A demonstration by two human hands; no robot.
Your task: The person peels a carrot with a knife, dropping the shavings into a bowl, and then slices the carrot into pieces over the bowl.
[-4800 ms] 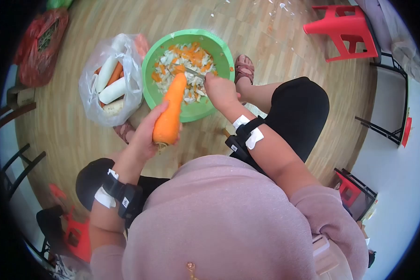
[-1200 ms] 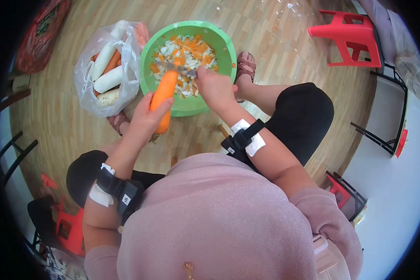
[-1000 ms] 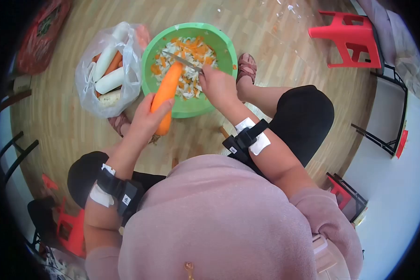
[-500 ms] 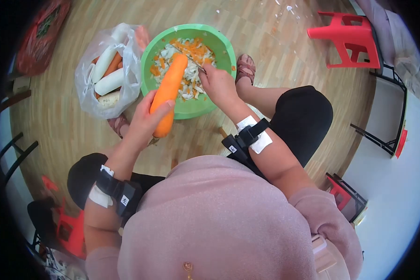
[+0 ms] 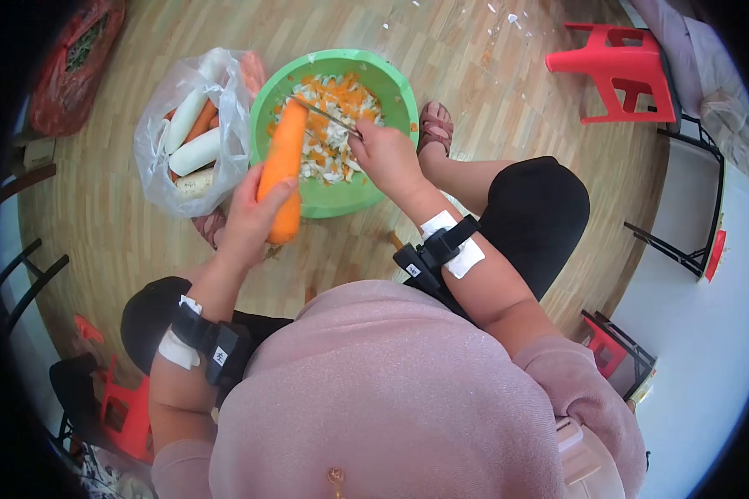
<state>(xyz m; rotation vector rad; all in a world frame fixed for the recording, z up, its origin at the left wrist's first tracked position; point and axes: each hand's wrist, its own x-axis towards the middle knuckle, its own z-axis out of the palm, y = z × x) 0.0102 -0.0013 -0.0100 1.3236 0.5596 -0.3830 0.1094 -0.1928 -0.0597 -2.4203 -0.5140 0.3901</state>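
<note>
A large peeled carrot [image 5: 287, 150] is gripped near its lower end by my left hand [image 5: 254, 212], its upper end tilted over the bowl. My right hand [image 5: 384, 154] is closed round the handle of a knife [image 5: 324, 115], whose narrow blade reaches left to the carrot's top end. Beneath both stands a green plastic bowl [image 5: 333, 200] on the floor, holding white and orange vegetable pieces [image 5: 333, 158]. The knife's handle is mostly hidden in my fingers.
Left of the bowl sits a clear plastic bag [image 5: 162, 179] with white radishes [image 5: 195, 150] and carrots. A red bag [image 5: 66, 83] with greens lies at the far left. A red stool [image 5: 616, 62] stands at upper right. White scraps dot the floor beyond the bowl.
The carrot has shifted left and stands a little more upright. The knife has moved left and now meets the carrot's top end. Both hands keep their hold.
</note>
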